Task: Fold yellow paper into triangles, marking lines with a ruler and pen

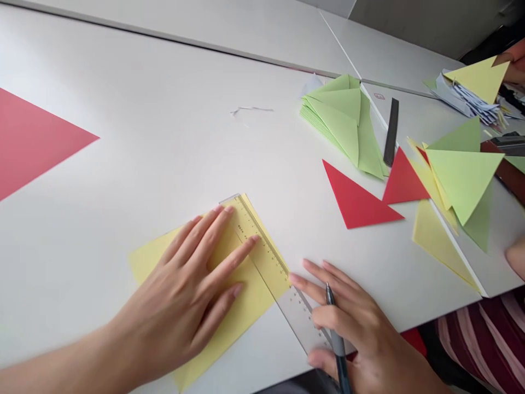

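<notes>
A yellow sheet of paper (246,306) lies at an angle on the white table. Along its right edge runs a clear plastic ruler (293,317), whose near end sticks out past the paper. My left hand (180,295) is spread flat over the paper, its fingertips pressing on the ruler. In my right hand (361,334) is a dark pen (338,347), tucked between the fingers with its tip pointing up and away. The right fingers and thumb are at the near end of the ruler; part of that end is hidden behind them.
A stack of green triangles (336,117) and a dark strip (391,131) lie at back right. Nearer are red triangles (361,202), a yellow triangle (438,243) and green pieces (463,175). A large red piece (36,145) lies left. Another person's hand (514,65) is at far right.
</notes>
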Available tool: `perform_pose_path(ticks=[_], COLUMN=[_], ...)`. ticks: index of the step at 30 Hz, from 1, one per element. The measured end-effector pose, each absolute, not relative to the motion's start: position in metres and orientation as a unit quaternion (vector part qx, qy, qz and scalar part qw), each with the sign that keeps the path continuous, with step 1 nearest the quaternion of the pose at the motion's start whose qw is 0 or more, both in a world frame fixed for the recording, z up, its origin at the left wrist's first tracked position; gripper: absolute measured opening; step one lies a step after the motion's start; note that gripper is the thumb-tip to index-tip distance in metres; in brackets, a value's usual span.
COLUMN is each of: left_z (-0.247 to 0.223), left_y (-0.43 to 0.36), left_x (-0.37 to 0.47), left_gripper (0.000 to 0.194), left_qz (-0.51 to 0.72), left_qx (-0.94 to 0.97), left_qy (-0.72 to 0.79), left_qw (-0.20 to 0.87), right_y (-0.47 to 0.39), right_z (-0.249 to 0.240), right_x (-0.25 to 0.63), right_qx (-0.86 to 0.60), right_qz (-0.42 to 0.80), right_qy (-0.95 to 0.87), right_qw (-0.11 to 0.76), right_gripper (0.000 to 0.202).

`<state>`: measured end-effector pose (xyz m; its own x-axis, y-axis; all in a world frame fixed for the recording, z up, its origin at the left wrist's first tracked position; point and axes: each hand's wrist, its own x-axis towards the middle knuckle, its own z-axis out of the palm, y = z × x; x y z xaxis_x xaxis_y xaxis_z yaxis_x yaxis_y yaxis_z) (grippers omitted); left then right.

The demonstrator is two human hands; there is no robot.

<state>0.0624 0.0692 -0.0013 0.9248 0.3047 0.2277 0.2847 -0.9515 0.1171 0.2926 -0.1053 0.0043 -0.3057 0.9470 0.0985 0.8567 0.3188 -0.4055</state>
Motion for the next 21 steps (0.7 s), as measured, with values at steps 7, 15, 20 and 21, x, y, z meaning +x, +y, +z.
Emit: perform_pose_path(ticks=[7,15,20,21], left_z=[-0.0072,-0.008,-0.0045,-0.0046], left_y=[0.0737,0.073,0.0732,0.0734], left_x=[0.0649,0.0668,0.0659,0.0657], left_gripper=[0.054,0.055,0.055,0.055], left_qz=[0.137,0.114,0.103,0.11], left_qx=[0.976,0.975,0.976,0.975], left_qy=[0.149,0.162,0.159,0.159], left_qw=[0.077,0.104,0.111,0.11], right_y=[-0.107,-0.1058,-0.1058,-0.106], right_z=[0.0024,0.0038,0.0052,0.0053], right_x=[0.2978,0.2995,0.2993,0.2992], right_qx=[-0.572,-0.594,-0.594,-0.595], right_qz=[0.206,0.223,0.223,0.224], right_qy=[-0.766,-0.738,-0.739,-0.739], right_qw=[0.21,0.23,0.225,0.225], right_gripper=[0.025,0.027,0.027,0.026])
